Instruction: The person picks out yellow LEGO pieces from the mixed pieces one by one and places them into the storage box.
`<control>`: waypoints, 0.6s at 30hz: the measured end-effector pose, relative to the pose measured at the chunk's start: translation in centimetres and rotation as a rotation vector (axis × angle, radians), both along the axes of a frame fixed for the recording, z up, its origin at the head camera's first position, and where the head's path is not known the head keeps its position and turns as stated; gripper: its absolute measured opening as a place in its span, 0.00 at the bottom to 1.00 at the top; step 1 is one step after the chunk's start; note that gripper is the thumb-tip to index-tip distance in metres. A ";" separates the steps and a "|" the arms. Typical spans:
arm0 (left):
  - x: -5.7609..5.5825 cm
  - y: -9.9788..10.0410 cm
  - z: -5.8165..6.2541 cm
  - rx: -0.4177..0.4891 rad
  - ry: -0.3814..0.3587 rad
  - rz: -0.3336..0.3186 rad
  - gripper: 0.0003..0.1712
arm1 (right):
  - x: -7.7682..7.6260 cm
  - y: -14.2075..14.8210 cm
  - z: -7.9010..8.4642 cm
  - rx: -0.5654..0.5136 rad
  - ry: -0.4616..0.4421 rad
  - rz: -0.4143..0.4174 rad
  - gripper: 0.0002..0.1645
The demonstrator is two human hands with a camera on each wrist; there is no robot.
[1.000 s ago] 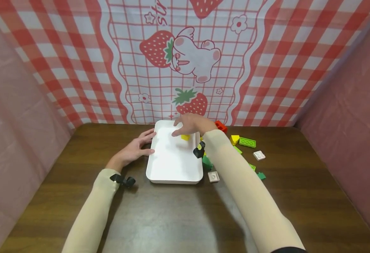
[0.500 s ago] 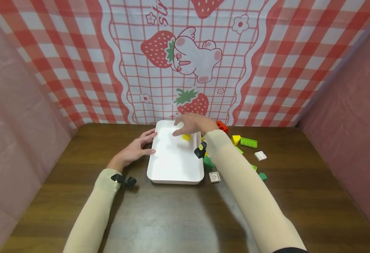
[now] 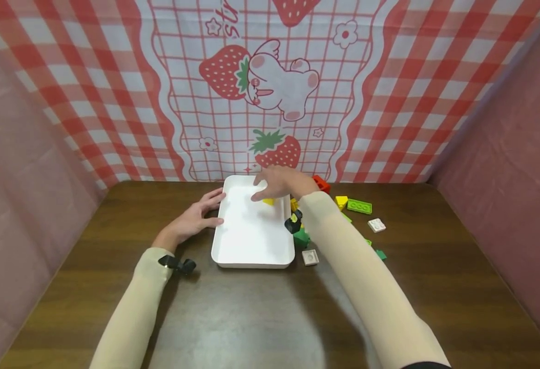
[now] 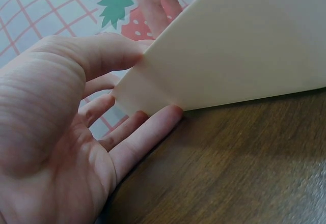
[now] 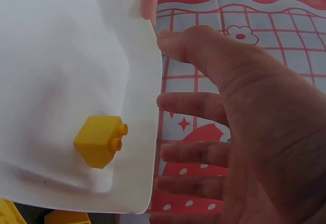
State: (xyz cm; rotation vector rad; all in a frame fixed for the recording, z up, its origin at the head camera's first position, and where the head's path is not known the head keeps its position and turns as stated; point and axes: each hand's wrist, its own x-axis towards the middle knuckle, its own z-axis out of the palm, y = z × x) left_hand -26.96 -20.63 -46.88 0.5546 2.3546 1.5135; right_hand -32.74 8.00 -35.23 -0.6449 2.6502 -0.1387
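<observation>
A white rectangular tray (image 3: 253, 243) lies on the table. My left hand (image 3: 199, 214) is at its left side, and in the left wrist view the fingertips of that hand (image 4: 66, 117) touch the tray's outer wall (image 4: 229, 46). Spread fingers mark my right hand (image 3: 283, 182), which is over the far right part of the tray. Seen from the right wrist, that hand (image 5: 254, 117) has its fingertips along the tray's rim (image 5: 159, 81); whether all of them touch is unclear. Inside the tray, near a corner, sits one yellow toy brick (image 5: 99, 141), partly hidden in the head view.
To the tray's right lie loose toy bricks: a red one (image 3: 320, 183), a yellow one (image 3: 341, 202), a lime one (image 3: 359, 206), a dark green one (image 3: 302, 238), white ones (image 3: 377, 225) and several others. My right sleeve covers some. A strawberry-print cloth (image 3: 270, 66) hangs behind the table.
</observation>
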 end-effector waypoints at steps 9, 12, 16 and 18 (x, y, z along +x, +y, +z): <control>0.0 0.3 0.0 0.001 0.000 -0.006 0.49 | 0.3 1.5 -0.3 -0.015 0.002 0.001 0.41; 0.0 0.3 -0.1 0.001 0.003 -0.009 0.49 | 0.3 2.1 -0.2 -0.012 -0.007 -0.001 0.41; 0.1 0.2 -0.1 0.004 0.011 -0.007 0.49 | 0.2 2.7 -0.2 -0.019 -0.028 -0.008 0.42; 0.2 0.2 0.0 0.006 0.013 -0.008 0.49 | 0.2 2.9 -0.3 -0.017 -0.034 -0.010 0.42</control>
